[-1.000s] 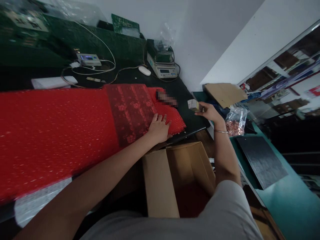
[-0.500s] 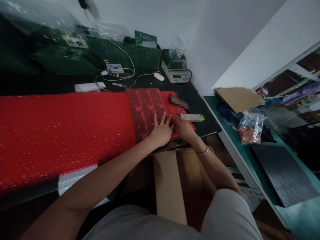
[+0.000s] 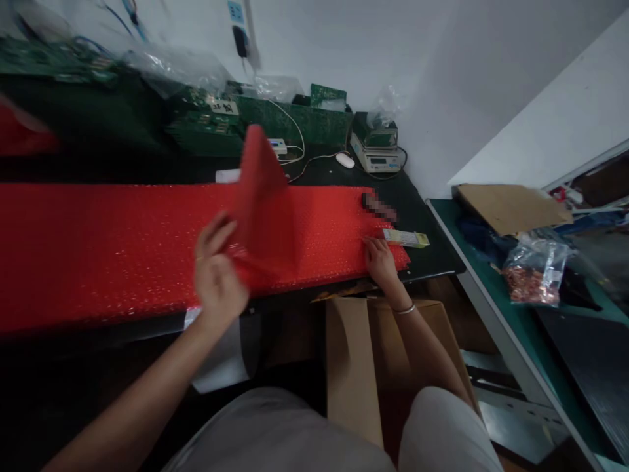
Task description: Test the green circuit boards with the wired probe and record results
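A long sheet of red bubble wrap (image 3: pixel 147 242) lies across the black table. A raised red flap (image 3: pixel 258 196), smeared by motion, stands up from it. My left hand (image 3: pixel 219 272) is at the flap's left side, fingers curled on its edge. Toward the right end of the wrap, my right hand (image 3: pixel 381 260) keeps its fingers close together on the red layers, just below a small yellow-and-white box (image 3: pixel 406 238). A dark-ended item (image 3: pixel 378 206), partly pixelated, rests above that box.
An open cardboard box (image 3: pixel 354 367) stands below the table edge. Behind the wrap are a white mouse (image 3: pixel 344 160), a scale (image 3: pixel 376 154) and green circuit boards (image 3: pixel 206 124). A green side table (image 3: pixel 445 213) at right bears a bag of copper-coloured pieces (image 3: pixel 535 275).
My left hand has moved left from the wrap's right part, and a red flap now stands up. The dark red patterned piece no longer lies flat there. My view has shifted left.
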Available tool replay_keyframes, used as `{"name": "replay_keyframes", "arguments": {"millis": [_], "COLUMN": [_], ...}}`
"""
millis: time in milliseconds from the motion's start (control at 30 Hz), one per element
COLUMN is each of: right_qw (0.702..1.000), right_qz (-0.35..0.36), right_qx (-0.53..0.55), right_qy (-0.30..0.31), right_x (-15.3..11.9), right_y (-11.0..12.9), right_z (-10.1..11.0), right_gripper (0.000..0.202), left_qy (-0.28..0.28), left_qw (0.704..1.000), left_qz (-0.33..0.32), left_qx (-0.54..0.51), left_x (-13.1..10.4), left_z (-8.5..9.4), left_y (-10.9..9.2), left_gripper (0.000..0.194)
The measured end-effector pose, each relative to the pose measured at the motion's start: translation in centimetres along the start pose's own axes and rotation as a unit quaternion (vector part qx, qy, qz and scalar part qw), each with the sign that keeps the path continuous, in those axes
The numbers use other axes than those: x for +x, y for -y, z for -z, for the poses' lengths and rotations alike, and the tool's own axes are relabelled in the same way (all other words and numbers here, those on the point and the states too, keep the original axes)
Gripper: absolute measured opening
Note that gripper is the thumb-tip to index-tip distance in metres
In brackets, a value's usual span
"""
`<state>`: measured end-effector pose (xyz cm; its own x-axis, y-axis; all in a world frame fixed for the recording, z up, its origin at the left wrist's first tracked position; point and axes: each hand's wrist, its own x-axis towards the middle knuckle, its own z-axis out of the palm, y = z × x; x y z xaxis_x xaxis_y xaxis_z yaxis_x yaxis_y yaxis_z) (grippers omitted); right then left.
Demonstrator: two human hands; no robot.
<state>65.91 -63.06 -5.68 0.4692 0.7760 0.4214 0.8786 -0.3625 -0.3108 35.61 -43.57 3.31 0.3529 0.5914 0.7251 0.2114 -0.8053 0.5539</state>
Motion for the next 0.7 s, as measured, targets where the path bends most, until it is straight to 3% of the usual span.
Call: {"name": "replay_keyframes", "arguments": {"millis": [33, 67, 133, 200, 267, 333, 433, 533, 600, 700], "right_qw": [1.0, 1.0, 1.0, 1.0, 1.0, 0.999, 0.999, 0.998, 0.998, 0.997], "right_qz": [0.0, -0.001, 0.0, 0.003, 0.004, 0.007, 0.014, 0.016, 0.017, 0.018], "right_qx": [0.0, -0.001, -0.002, -0.002, -0.005, -0.011, -0.018, -0.03, -0.04, -0.049], "right_qy": [-0.006, -0.012, -0.018, -0.022, -0.028, -0.032, -0.036, -0.046, -0.05, -0.055], "right_x": [-0.1, -0.1, -0.1, -0.1, 0.0, -0.1, -0.2, -0.3, -0.4, -0.5], "right_y": [0.0, 0.0, -0.1, -0.2, -0.3, -0.4, -0.5, -0.7, -0.8, -0.8], "right_z": [-0.2, -0.3, -0.6, -0.6, -0.7, -0.7, -0.8, -0.9, -1.1, -1.2], "right_gripper": [0.038, 0.038, 0.037, 0.036, 0.035, 0.034, 0.034, 0.035, 0.036, 0.035], "left_qy": [-0.055, -0.049, 0.123, 0.303, 0.385, 0.393, 0.323, 0.157, 0.043, -0.093], "left_qw": [0.998, 0.996, 0.979, 0.931, 0.897, 0.895, 0.936, 0.986, 0.992, 0.98], "left_qz": [0.005, -0.013, -0.041, -0.068, -0.078, -0.063, -0.009, 0.055, 0.117, 0.174], "left_qx": [0.027, 0.079, 0.158, 0.191, 0.201, 0.202, 0.139, 0.019, -0.029, 0.031], "left_x": [-0.6, -1.0, -1.5, -1.6, -1.8, -2.1, -2.7, -3.4, -4.1, -5.7], "left_z": [1.8, 3.3, 5.4, 6.0, 5.7, 5.0, 4.3, 4.5, 5.3, 8.1], "left_y": [1.3, 2.5, 4.5, 6.0, 7.2, 8.1, 8.6, 8.6, 8.9, 10.5], "left_gripper": [0.056, 0.057, 0.056, 0.057, 0.052, 0.045, 0.045, 0.046, 0.05, 0.06]}}
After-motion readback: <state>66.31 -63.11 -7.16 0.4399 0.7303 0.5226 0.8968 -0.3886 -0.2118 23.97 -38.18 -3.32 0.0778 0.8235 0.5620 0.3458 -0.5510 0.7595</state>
